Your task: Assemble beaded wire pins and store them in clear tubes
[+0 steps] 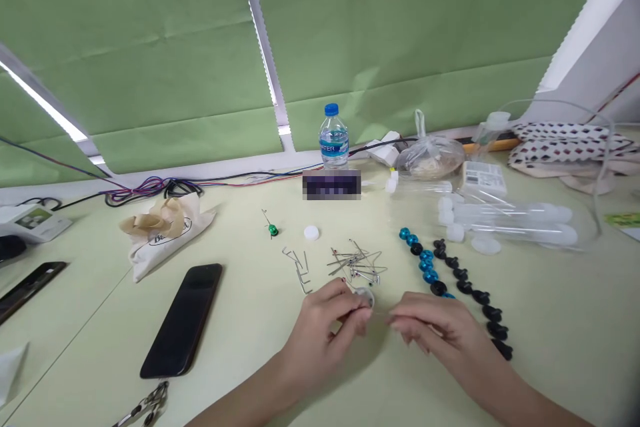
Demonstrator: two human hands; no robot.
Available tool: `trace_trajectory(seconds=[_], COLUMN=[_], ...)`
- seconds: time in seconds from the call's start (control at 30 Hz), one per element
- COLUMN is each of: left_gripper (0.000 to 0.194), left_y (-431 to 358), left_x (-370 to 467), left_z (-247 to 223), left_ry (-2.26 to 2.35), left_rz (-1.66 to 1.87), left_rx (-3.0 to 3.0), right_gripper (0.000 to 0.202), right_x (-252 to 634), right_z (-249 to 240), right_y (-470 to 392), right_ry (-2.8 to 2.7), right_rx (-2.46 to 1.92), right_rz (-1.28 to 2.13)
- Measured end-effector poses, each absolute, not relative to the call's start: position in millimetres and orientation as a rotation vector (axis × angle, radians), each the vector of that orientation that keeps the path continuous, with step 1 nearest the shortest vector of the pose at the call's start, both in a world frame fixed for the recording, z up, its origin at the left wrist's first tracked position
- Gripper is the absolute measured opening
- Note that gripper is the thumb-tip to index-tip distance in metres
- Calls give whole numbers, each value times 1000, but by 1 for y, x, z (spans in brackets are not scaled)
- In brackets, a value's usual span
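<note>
My left hand (327,320) is closed in a pinch just in front of a small round clear container (366,295). My right hand (435,330) pinches too, a short gap to the right. In that gap runs a faint, thin wire-like strand (381,313), reaching the fingertips of both hands; its ends are hidden. Beyond the left hand lies a loose pile of thin metal pins (356,263), some with coloured tips. Several small hex keys (301,268) rest left of the pile. Farther back are a green bead-like piece with a wire (273,230) and a white cap (311,233).
Blue and black knobs (427,260) and black knobs (465,287) form rows on the right. Clear tubes (510,220) lie behind them. A water bottle (333,140) stands at the back. A phone (183,320) and cloth pouch (167,233) are left, with cables (145,190) along the wall.
</note>
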State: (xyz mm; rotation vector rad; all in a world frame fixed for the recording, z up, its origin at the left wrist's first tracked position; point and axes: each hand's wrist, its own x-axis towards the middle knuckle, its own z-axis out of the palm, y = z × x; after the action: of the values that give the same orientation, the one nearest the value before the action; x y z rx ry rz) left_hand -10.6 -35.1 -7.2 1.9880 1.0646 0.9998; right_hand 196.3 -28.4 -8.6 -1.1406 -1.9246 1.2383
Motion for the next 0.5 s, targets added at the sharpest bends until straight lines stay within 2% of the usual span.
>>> trace_trajectory(seconds=[0.1,0.17,0.27,0.4,0.5], left_gripper=[26,26,25,19,21], left_y=[-31,-29,-29,-34,-36], left_x=[-8,-8,-9,-12,-13], left_z=[-7,-7,-9,-11,-14], left_ry=[976,957,1041,1029,919], left_rz=[882,879,980,1133,1155], left_rx=[1504,1403,1625,2192,2469], right_gripper=[18,17,26,61,53], right_x=[199,199,198,196,193], right_z=[-12,-13,-14,-20,-19], right_y=[-29,-27,-24,-22,-22], right_ry=[-2053,-1984,-1641,-1153,-1056], right_rx=[-1017,-1023,-1107,-1171,-1107], right_rz=[962,967,1337,2122,2296])
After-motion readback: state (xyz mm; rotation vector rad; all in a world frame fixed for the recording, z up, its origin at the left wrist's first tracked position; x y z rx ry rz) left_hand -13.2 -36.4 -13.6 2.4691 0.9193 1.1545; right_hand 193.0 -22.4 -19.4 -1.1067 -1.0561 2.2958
